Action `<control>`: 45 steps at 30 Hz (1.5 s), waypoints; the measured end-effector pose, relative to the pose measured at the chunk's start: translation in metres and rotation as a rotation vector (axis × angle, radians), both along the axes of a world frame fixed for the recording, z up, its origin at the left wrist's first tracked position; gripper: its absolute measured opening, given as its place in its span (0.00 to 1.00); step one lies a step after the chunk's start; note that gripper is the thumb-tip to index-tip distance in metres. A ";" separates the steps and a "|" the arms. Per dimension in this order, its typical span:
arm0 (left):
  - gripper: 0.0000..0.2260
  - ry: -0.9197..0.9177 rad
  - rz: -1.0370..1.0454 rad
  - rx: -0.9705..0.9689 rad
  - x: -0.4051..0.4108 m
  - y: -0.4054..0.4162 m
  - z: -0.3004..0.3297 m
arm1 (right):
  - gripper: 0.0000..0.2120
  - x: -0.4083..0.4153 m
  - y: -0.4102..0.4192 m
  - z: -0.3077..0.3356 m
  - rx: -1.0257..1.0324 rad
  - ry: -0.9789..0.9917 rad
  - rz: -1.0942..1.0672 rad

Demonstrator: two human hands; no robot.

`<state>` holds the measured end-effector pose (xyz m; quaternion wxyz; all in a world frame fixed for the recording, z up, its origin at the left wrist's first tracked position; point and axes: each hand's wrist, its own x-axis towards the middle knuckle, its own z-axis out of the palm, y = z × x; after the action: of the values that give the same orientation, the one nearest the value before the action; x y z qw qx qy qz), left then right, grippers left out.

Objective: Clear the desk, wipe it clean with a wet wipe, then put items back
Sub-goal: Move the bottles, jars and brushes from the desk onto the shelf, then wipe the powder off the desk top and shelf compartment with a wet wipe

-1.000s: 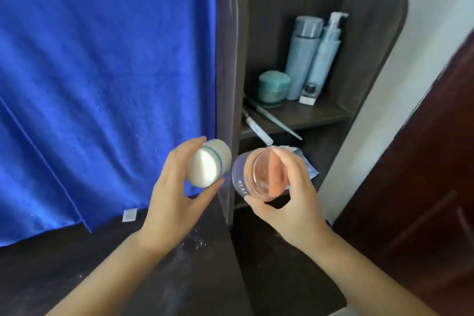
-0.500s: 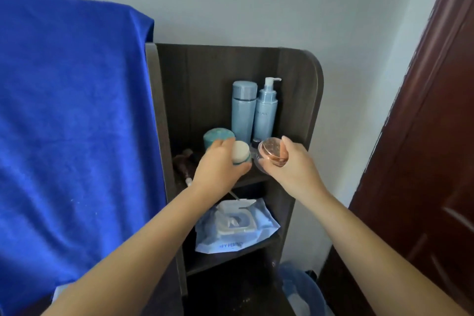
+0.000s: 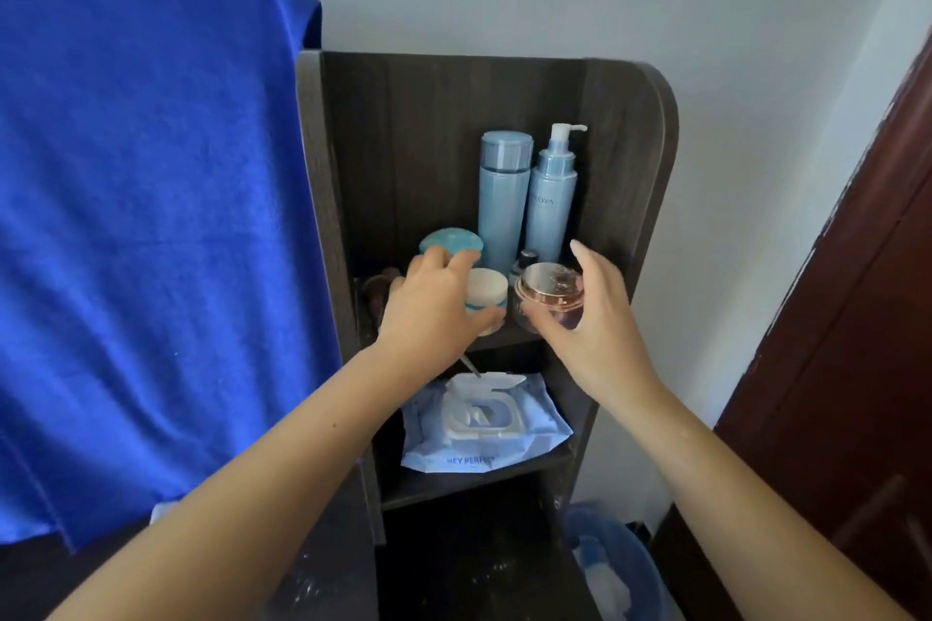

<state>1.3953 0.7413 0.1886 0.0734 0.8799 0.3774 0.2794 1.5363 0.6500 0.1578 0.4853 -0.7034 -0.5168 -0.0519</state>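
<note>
Two hands are setting jars on the shelf (image 3: 504,340), left hand (image 3: 428,313) gripping the white jar (image 3: 485,294), right hand (image 3: 590,318) cupping the pink jar (image 3: 550,294); next, both fingers need loosening.

The towel (image 3: 151,217) is deep blue, the shelf (image 3: 625,197) dark brown, both bottles (image 3: 504,202) pale blue, one jar (image 3: 485,290) white with a teal band, the other (image 3: 552,295) pink.

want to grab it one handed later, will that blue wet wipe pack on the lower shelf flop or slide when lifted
The wet wipe pack looks like a soft film pouch, so it would probably sag at the ends if lifted by one edge. Its white flip lid seems rigid, likely the firmest place to pinch. The film looks glossy, so it may slide easily on the shelf.
</note>
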 end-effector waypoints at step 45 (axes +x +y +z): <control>0.16 -0.160 0.405 -0.874 0.019 0.022 -0.182 | 0.08 0.023 0.030 -0.108 -0.293 0.884 0.216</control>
<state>1.4145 0.7637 0.0064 0.4088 0.6515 0.6160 0.1702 1.5595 0.6796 0.0498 0.5571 -0.6611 -0.3329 0.3764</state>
